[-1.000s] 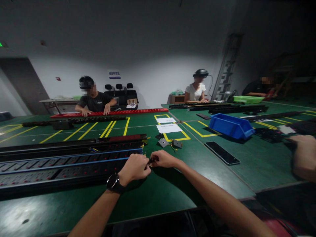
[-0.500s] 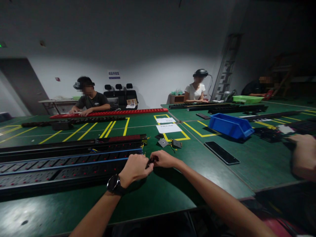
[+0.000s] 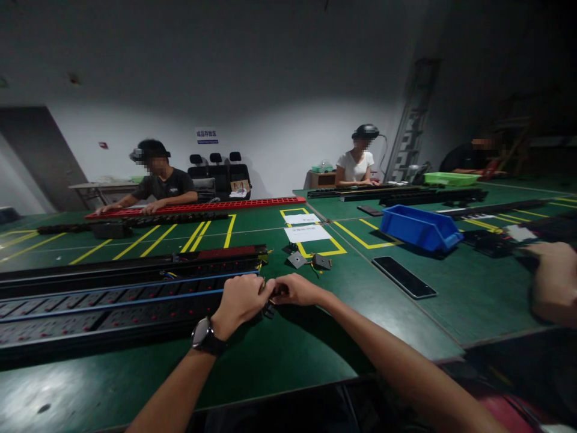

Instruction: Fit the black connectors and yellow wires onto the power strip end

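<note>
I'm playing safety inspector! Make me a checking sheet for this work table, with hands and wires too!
Surface: green table, marked with yellow tape.
Job's things: small dark part at the hands; long black strip with red dots on the left.
Clutter: phone, blue bin, white papers.
Hands: left hand and right hand meet, fingers curled around the dark part; exact grip partly hidden.
Cables: yellow wire beside grey pieces.
Surroundings: person in dark shirt and person in white shirt across the table; another person's hand at the right edge.
</note>
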Demonstrator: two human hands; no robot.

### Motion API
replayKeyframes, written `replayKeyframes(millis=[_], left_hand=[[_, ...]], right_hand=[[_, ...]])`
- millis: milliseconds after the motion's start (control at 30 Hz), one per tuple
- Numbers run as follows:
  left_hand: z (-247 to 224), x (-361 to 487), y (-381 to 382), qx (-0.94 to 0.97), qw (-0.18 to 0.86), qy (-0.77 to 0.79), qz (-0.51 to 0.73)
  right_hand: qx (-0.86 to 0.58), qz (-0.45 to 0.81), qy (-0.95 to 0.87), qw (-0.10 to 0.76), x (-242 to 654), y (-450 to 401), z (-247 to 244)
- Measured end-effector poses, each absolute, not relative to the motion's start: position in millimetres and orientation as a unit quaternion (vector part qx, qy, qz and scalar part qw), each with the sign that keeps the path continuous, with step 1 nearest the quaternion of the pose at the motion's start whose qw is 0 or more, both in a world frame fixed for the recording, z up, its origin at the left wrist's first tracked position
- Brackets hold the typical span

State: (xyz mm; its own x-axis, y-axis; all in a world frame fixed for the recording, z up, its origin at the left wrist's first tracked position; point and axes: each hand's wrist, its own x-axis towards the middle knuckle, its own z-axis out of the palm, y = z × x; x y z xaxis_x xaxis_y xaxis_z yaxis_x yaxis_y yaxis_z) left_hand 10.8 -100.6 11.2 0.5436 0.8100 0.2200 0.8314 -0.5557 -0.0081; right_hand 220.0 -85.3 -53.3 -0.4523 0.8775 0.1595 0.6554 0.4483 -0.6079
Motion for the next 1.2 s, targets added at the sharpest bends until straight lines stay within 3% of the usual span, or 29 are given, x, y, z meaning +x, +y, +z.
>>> replayKeyframes(millis=[500,700,900,1033,1200], left_hand=[[5,13,-91,-0.852,0.041,-0.509,-0.118],[7,14,-93,-0.854,0.039,-0.505,-0.116],[5,13,-91,-0.856,0.038,-0.502,-0.118],[3,12,-90,-0.857,0.042,-0.501,-0.113],[2,12,-90,-0.861,0.042,-0.492,-0.120]], right_hand=[[-0.446,0.245,-0.827,0.240,228,-85,-47],[-0.576,0.097,-0.745,0.322,250,-78,-34],[-0.749,-0.014,-0.628,0.212,282,-78,-24],[-0.775,0.000,-0.618,0.134,288,-79,-27],[-0.785,0.000,-0.610,0.108,283,-81,-28]])
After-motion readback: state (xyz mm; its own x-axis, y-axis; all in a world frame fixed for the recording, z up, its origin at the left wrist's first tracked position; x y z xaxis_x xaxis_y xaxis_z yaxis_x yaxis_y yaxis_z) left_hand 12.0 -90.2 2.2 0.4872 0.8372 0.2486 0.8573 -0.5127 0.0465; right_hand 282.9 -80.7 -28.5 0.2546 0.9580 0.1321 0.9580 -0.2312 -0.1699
